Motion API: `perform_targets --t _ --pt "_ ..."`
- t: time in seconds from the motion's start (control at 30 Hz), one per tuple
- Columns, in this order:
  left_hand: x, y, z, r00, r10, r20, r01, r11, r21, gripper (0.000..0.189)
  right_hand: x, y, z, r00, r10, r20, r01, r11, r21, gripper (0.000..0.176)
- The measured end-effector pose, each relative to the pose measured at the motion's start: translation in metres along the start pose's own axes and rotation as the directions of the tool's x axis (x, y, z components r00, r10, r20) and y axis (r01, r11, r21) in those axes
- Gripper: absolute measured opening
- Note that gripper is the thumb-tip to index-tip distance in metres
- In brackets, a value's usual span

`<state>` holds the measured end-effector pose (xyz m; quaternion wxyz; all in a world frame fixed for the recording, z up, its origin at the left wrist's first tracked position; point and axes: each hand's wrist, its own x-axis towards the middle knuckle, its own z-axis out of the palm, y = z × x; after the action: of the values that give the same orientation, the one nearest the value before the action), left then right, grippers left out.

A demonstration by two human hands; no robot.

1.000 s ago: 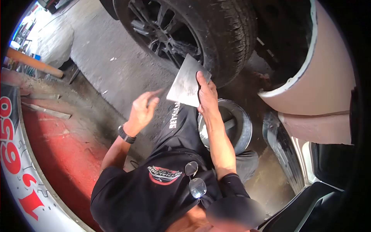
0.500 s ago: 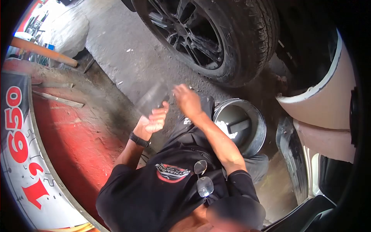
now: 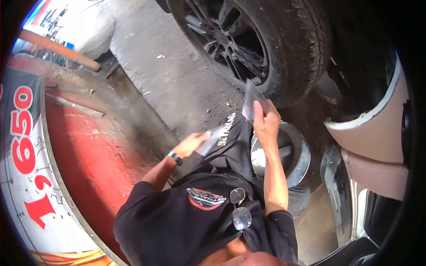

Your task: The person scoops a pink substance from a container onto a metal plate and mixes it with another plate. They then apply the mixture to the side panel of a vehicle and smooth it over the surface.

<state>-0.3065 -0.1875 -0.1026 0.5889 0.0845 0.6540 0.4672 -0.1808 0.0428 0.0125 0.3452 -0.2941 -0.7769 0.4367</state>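
Note:
My left hand (image 3: 191, 144), with a watch on the wrist, pinches a thin pale-grey sheet (image 3: 210, 142) that looks like a piece of sandpaper. It is held over the lap, blurred by motion. To the right and higher, my right hand (image 3: 266, 123) is closed on a second, darker grey sandpaper-like sheet (image 3: 251, 100), thumb across its face and one corner pointing up toward the wheel. The two pieces are apart. A metal bucket (image 3: 305, 156) stands just beyond my right forearm, partly hidden by it; a dark flat shape and something white show inside.
A car wheel (image 3: 226, 40) with a black rim stands close in front. Pale pink car body panels (image 3: 370, 124) are at the right. At the left is a banner (image 3: 20, 146) with red numbers, beside a red-painted floor (image 3: 84, 150). An orange pole (image 3: 60, 49) lies at upper left.
My hands were close together, with a blurred grey sheet at the left one. Now they are apart, each holding a piece; the right has moved rightward, the left slightly right and down.

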Motion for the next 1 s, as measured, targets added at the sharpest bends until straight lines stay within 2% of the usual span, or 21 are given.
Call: perform_targets --t 0.03,0.1,0.13,0.23,0.27,0.37,0.43,0.47,0.5,0.57,0.6,0.63,0.67,0.7,0.77,0.83,0.87,0.9,0.93,0.97,1.0 --pt "0.031 -0.047 0.000 0.999 0.030 0.032 -0.032 0.996 0.084 0.041 -0.005 0.003 -0.006 1.000 0.005 -0.006 -0.005 1.000 0.012 0.019" --pt "0.057 -0.092 0.016 0.985 0.170 -0.013 -0.170 0.982 -0.079 0.038 -0.020 0.012 -0.016 0.997 0.065 -0.028 -0.066 0.998 -0.007 0.022" --pt "0.066 -0.100 0.023 0.941 0.327 -0.091 -0.326 0.945 0.031 0.032 -0.027 0.010 -0.018 0.992 0.117 -0.043 -0.117 0.993 0.020 0.024" --pt "0.083 -0.102 0.032 0.913 0.353 -0.204 -0.280 0.906 0.318 0.032 -0.046 0.006 -0.029 0.970 0.233 -0.066 -0.228 0.971 0.073 0.029" --pt "0.097 -0.102 0.033 0.858 0.461 -0.227 -0.302 0.809 0.505 0.039 -0.050 0.005 -0.031 0.970 0.235 -0.061 -0.231 0.970 0.077 0.030" --pt "0.111 -0.076 0.051 0.776 0.550 -0.308 -0.376 0.796 0.475 0.063 -0.055 0.004 -0.038 0.960 0.277 -0.047 -0.271 0.958 0.095 0.036" --pt "0.118 -0.046 0.056 0.930 0.304 -0.206 -0.225 0.915 0.336 0.076 -0.057 0.001 -0.041 0.950 0.308 -0.050 -0.303 0.949 0.085 0.039" --pt "0.118 -0.030 0.056 0.975 0.175 -0.135 -0.132 0.952 0.275 0.082 -0.057 -0.002 -0.042 0.947 0.317 -0.057 -0.313 0.947 0.070 0.039" --pt "0.113 -0.015 0.056 0.989 0.133 -0.065 -0.104 0.938 0.332 0.092 -0.056 -0.004 -0.044 0.944 0.325 -0.064 -0.321 0.945 0.053 0.039" --pt "0.091 -0.004 0.065 0.958 0.275 -0.081 -0.202 0.848 0.490 0.090 -0.056 -0.005 -0.044 0.952 0.285 -0.116 -0.277 0.958 0.081 0.038" --pt "0.082 -0.012 0.064 0.911 0.408 -0.062 -0.325 0.803 0.499 0.087 -0.056 -0.003 -0.044 0.953 0.268 -0.143 -0.257 0.962 0.094 0.038" --pt "0.075 -0.015 0.061 0.832 0.554 -0.005 -0.449 0.679 0.581 0.072 -0.056 0.000 -0.046 0.954 0.265 -0.137 -0.255 0.963 0.086 0.037" --pt "0.070 -0.017 0.055 0.893 0.449 0.016 -0.431 0.847 0.312 0.063 -0.055 0.005 -0.048 0.955 0.266 -0.135 -0.257 0.963 0.077 0.037" --pt "0.063 -0.016 0.051 0.937 0.342 0.078 -0.344 0.939 0.020 0.055 -0.054 0.009 -0.052 0.953 0.270 -0.138 -0.263 0.963 0.065 0.036" --pt "0.063 -0.017 0.044 0.936 0.351 0.011 -0.317 0.859 -0.402 0.039 -0.050 -0.010 -0.042 0.977 0.135 -0.162 -0.141 0.990 -0.027 0.024" --pt "0.041 0.023 0.046 0.915 0.376 0.145 -0.151 0.654 -0.741 0.038 -0.049 -0.031 -0.039 0.922 0.364 0.135 -0.335 0.922 -0.197 0.026" --pt "0.024 0.052 0.056 0.914 0.330 0.238 0.029 0.531 -0.847 0.045 -0.053 -0.034 -0.022 0.981 0.137 0.137 -0.101 0.965 -0.243 0.027" --pt "0.037 0.051 0.057 0.841 0.467 0.273 0.063 0.416 -0.907 0.062 -0.059 -0.027 -0.005 0.967 0.144 0.208 -0.085 0.959 -0.269 0.031" --pt "0.027 0.075 0.069 0.826 0.512 0.234 -0.088 0.528 -0.845 0.071 -0.066 -0.020 0.010 0.966 -0.061 0.251 0.138 0.944 -0.301 0.038" --pt "0.016 0.098 0.080 0.802 0.565 0.196 -0.246 0.611 -0.753 0.080 -0.069 -0.031 0.017 0.951 -0.050 0.304 0.160 0.924 -0.348 0.044" --pt "0.024 0.106 0.080 0.799 0.595 0.088 -0.409 0.646 -0.645 0.097 -0.078 -0.036 0.021 0.944 -0.135 0.302 0.228 0.928 -0.296 0.046"
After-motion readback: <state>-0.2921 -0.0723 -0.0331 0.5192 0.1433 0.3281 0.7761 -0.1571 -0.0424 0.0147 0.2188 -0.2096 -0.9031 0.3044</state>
